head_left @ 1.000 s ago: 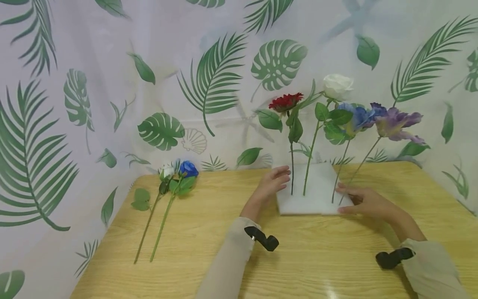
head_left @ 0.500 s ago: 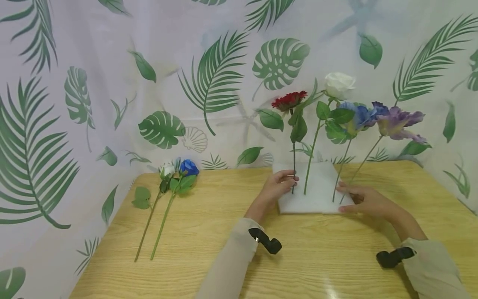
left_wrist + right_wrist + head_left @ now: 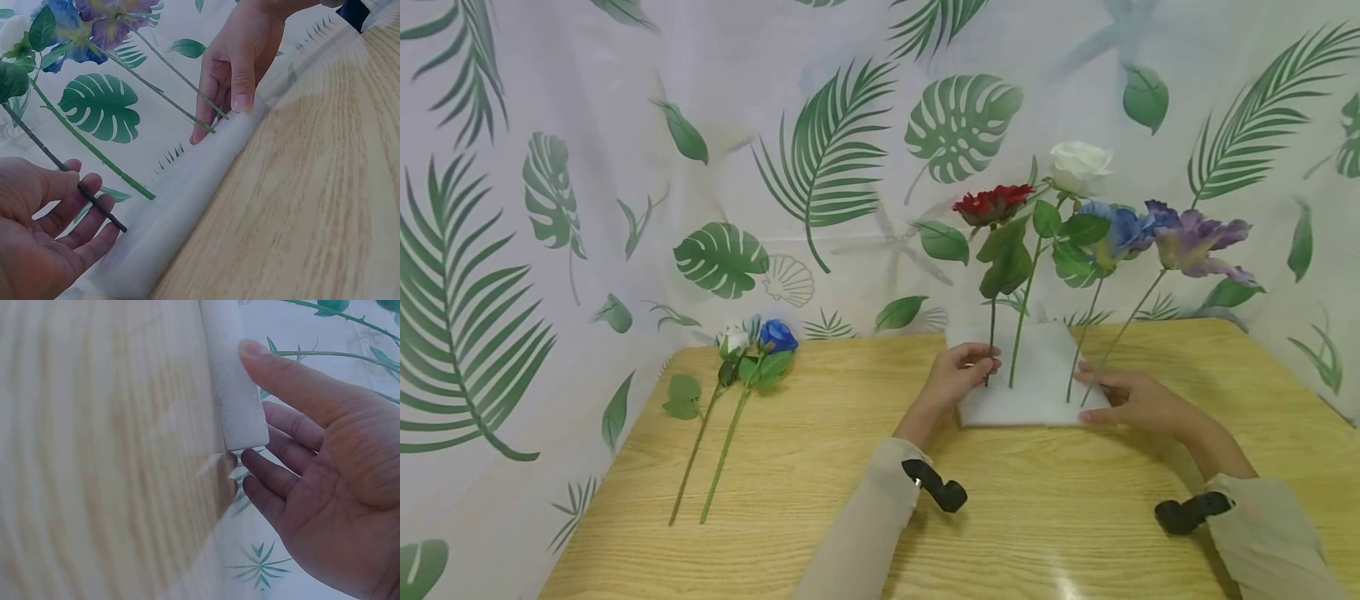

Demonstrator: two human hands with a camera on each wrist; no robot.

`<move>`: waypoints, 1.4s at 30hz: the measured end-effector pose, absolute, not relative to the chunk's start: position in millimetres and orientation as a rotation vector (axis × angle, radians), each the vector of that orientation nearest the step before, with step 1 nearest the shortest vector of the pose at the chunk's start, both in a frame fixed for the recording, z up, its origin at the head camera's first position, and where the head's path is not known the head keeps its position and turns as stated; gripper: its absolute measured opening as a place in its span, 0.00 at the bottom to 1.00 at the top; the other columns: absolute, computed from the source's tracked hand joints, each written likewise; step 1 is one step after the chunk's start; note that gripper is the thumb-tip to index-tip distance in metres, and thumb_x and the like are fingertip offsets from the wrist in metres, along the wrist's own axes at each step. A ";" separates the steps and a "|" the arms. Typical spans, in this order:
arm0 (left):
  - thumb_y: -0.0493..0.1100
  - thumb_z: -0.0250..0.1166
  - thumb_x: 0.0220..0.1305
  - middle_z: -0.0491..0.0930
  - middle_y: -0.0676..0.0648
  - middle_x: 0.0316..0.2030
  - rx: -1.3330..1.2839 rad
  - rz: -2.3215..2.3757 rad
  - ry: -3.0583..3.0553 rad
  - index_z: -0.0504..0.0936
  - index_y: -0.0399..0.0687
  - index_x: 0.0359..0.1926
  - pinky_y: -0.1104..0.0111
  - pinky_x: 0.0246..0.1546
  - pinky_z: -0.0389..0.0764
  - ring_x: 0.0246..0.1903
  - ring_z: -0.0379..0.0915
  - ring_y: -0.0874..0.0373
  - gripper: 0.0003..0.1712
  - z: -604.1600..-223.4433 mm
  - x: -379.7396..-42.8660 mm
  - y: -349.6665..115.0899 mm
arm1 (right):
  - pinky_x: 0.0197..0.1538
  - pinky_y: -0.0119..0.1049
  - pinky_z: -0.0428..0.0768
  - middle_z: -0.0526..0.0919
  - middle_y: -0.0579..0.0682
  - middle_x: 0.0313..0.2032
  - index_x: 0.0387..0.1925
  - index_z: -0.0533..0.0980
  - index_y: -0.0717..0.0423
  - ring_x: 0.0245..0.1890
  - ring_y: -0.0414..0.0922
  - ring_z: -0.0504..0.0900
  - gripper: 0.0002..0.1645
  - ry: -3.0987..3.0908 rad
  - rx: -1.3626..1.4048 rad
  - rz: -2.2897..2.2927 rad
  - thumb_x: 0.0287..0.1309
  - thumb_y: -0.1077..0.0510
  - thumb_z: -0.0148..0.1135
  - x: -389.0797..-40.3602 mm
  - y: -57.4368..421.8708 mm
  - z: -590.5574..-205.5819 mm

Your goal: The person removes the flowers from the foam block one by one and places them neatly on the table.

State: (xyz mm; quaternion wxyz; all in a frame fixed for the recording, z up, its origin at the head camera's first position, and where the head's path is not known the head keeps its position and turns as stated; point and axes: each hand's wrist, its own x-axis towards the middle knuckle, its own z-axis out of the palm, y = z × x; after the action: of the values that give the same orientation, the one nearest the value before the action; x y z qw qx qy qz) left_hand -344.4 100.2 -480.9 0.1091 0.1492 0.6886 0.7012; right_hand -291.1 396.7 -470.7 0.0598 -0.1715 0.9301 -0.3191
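My left hand (image 3: 952, 379) pinches the dark stem of a red artificial flower (image 3: 992, 205) low down, between thumb and fingers. In the left wrist view the dark stem (image 3: 37, 140) runs across the fingers, its lower end at the white foam board (image 3: 200, 187). At the board's right side my right hand (image 3: 1146, 406) holds the edge; in the right wrist view its thumb lies on the foam (image 3: 237, 381), fingers around the corner. A white rose (image 3: 1078, 169), a blue flower (image 3: 1116, 233) and a purple flower (image 3: 1198, 242) stand in the board, the last two leaning right.
On the left of the wooden table (image 3: 820, 467) lie a blue rose (image 3: 778, 336) and a white flower (image 3: 733, 342), with their long stems towards me. A leaf-printed curtain (image 3: 850, 275) hangs behind the table.
My left hand has moved right from beside the board and taken hold of the red flower's stem. The red bloom has shifted slightly right and its leaves have turned. My right hand stays put.
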 end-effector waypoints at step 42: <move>0.35 0.66 0.69 0.88 0.41 0.50 0.378 2.149 1.977 0.87 0.38 0.53 0.66 0.53 0.86 0.45 0.86 0.61 0.13 -483.0 -333.5 98.4 | 0.53 0.09 0.64 0.64 0.66 0.73 0.70 0.69 0.64 0.71 0.69 0.63 0.44 2.863 -0.529 -0.946 0.57 0.50 0.75 -280.2 393.9 -476.0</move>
State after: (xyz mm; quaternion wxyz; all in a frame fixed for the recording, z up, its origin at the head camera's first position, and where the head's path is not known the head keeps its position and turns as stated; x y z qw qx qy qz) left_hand -333.5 98.4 -483.0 0.0986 0.1276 0.6682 0.7263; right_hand -280.2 393.9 -476.0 0.0403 -0.1728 0.9345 -0.3087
